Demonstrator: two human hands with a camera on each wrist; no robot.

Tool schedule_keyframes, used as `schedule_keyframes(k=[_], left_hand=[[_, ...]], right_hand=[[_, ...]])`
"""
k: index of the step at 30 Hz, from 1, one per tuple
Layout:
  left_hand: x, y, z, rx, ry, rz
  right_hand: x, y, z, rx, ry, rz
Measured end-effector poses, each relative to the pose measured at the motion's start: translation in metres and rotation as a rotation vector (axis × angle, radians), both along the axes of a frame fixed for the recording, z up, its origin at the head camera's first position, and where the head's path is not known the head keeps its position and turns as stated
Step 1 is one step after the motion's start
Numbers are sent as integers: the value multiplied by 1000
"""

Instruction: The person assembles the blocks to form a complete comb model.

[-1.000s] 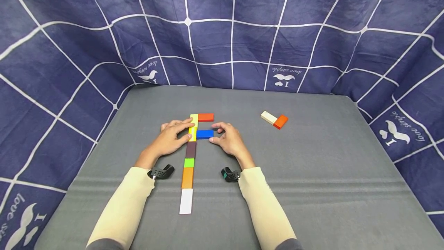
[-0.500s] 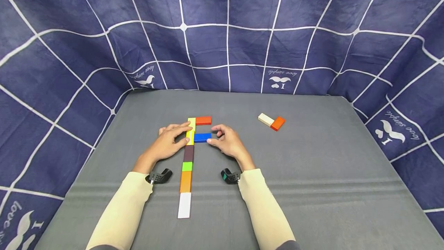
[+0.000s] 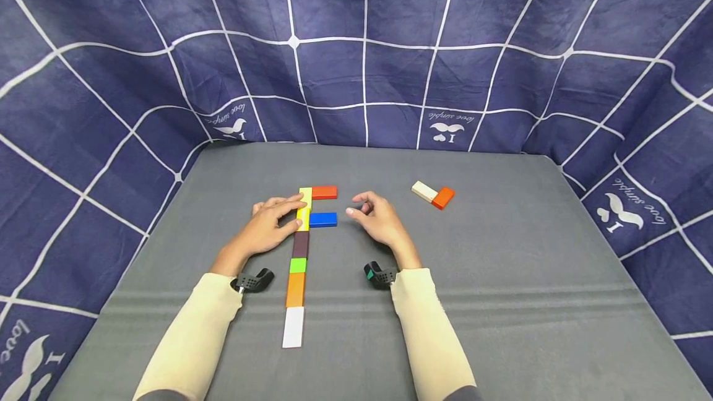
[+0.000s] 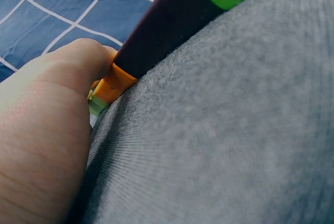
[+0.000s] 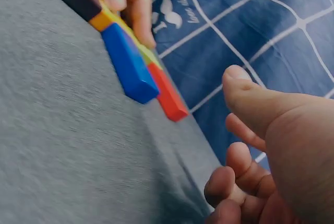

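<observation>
My left hand [image 3: 263, 229] rests its thumb and fingertips along the yellow block [image 3: 303, 218] and the pale yellow block [image 3: 306, 193] above it. A blue block [image 3: 323, 219] juts rightward from the yellow one, and a red block [image 3: 325, 192] from the pale one. Below them, in one column, lie a dark brown block [image 3: 301, 244], a green block [image 3: 298, 265], an orange block [image 3: 295, 289] and a white block [image 3: 293, 327]. To the right of the blue block, apart from it, my right hand [image 3: 383, 223] hovers with loosely bent fingers and holds nothing.
A cream block [image 3: 424, 190] and an orange-red block [image 3: 443, 198] meet at an angle farther right on the grey tabletop [image 3: 501, 252]. Blue cloth [image 3: 401, 73] with white lines hangs behind and at both sides.
My right hand has drawn away from the blue block's end, moving right. The left hand stays on the yellow blocks, and the head view has shifted slightly.
</observation>
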State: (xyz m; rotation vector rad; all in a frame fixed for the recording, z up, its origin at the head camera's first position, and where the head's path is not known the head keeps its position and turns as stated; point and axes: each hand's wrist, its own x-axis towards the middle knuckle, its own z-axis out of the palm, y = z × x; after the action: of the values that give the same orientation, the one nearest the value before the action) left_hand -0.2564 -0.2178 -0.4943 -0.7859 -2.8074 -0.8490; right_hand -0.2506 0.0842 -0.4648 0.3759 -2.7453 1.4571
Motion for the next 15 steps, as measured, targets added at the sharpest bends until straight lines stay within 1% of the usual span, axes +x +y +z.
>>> schedule_keyframes(k=[3, 7, 12, 15], left_hand=[[-1, 0, 1, -3, 1, 0], [-1, -1, 1, -6, 1, 5], [0, -1, 1, -20, -6, 3], [2, -1, 1, -23, -7, 7]], right_hand=[[-2, 8, 6, -57, 11, -15], [-3, 19, 14, -99, 46, -37], [-4, 38, 23, -86, 129, -79], [-4, 51, 29, -48, 177, -99]])
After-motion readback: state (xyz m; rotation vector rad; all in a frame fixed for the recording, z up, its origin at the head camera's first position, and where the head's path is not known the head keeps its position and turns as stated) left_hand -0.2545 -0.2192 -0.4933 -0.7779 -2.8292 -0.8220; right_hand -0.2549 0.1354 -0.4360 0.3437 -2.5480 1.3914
